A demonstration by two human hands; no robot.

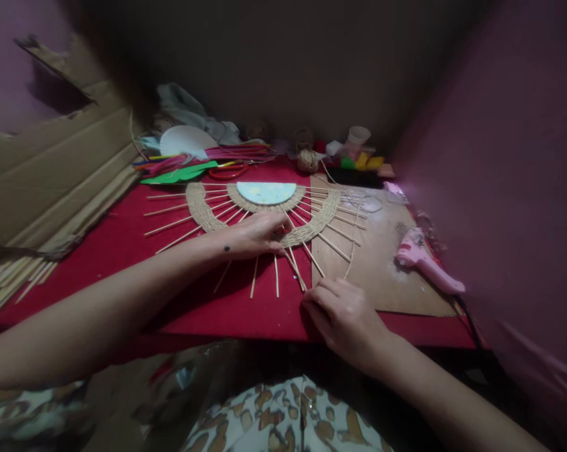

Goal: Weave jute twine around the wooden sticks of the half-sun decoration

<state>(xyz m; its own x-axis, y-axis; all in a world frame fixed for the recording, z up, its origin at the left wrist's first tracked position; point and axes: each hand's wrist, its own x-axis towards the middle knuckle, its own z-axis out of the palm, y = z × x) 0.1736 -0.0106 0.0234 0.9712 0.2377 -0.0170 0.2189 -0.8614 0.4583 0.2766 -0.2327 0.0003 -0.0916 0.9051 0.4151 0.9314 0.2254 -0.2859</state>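
A half-round woven piece lies flat, with thin wooden sticks (334, 242) fanning out from a pale blue half-disc (267, 193). Two bands of tan twine run across the sticks, a narrow inner one and a wider outer band (323, 221). My left hand (263, 234) is closed over the lower middle of the outer band, thumb and fingers pinching its edge and covering part of it. Nearer the table's front edge, my right hand (342, 314) pinches the twine (295, 267), which stretches from the band beside a stick. A loose strand also trails up behind this hand.
A pink glue gun (427, 260) lies on a brown board (391, 289) at the right. Red-handled scissors (228, 171), a green leaf-shaped piece (179, 173) and a twine ball (307, 161) sit at the back. Cardboard (57, 182) and loose sticks (14, 282) are at the left.
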